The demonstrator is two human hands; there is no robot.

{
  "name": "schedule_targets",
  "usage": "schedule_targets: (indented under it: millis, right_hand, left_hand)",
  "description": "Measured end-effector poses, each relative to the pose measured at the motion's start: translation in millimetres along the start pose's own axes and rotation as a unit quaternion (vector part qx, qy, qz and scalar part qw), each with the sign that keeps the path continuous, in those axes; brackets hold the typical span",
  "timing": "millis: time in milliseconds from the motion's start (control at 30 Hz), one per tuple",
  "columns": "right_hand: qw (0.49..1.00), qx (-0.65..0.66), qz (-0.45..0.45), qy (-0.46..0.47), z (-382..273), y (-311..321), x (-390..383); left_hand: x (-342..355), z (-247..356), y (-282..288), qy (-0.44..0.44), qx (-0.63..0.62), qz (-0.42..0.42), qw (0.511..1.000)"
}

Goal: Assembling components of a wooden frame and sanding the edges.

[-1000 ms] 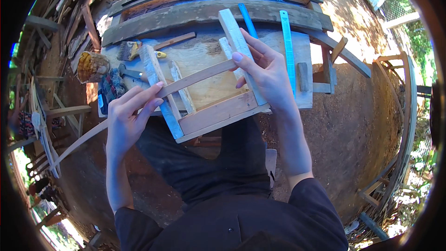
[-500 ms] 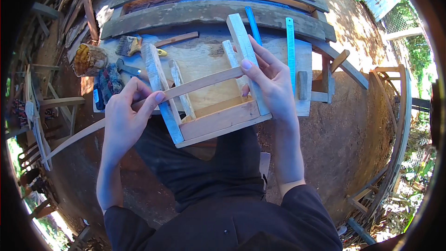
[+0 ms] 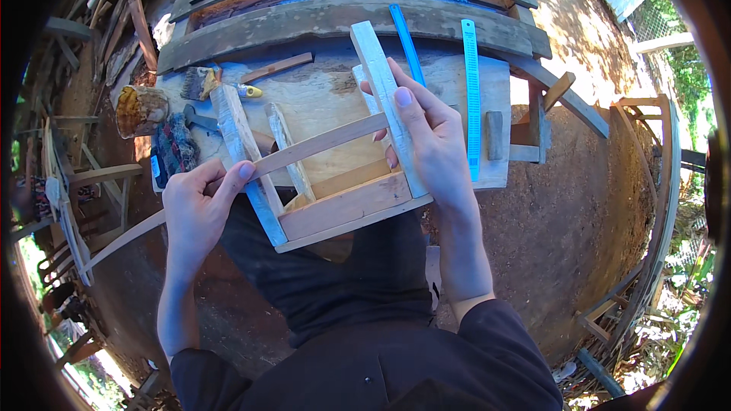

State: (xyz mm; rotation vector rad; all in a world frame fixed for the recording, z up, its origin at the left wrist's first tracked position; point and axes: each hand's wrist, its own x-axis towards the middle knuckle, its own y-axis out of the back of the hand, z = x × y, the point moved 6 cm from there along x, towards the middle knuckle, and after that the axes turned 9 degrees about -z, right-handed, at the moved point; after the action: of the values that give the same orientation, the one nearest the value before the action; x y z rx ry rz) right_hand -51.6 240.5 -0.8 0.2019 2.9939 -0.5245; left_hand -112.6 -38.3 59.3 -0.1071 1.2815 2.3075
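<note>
A small wooden frame [image 3: 346, 205], with upright legs and rails joining them, is held up over my lap. My right hand [image 3: 435, 137] wraps round its right leg [image 3: 375, 68], thumb on the near face. Across the frame, above the near rail, runs a thin flexible wooden strip [image 3: 320, 143]. My left hand [image 3: 199, 202] pinches this strip between thumb and fingers beside the left leg [image 3: 247, 152]. The strip's long free part sticks out past my left hand toward the left. Its right end meets the right leg near my right fingers; they partly hide how it sits.
On the plywood board [image 3: 327, 91] lie a blue ruler [image 3: 472, 99], another blue strip [image 3: 407, 42], a paintbrush [image 3: 199, 82], a wood piece [image 3: 278, 67] and a small block [image 3: 495, 135]. A dark cloth [image 3: 177, 144] and a stump [image 3: 141, 110] are left. A plank bench [image 3: 343, 27] stands behind.
Both hands and the frame have shifted slightly left, and the view has moved a little too. Each hand keeps its hold.
</note>
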Motion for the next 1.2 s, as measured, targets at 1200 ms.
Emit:
schedule_targets:
  millis: [1200]
  right_hand:
    - [0.999,-0.043,-0.019,0.003,-1.0,-0.2,-2.8]
  left_hand:
    - [0.5,2.3,-0.8,-0.026,-0.014,-0.035,0.999]
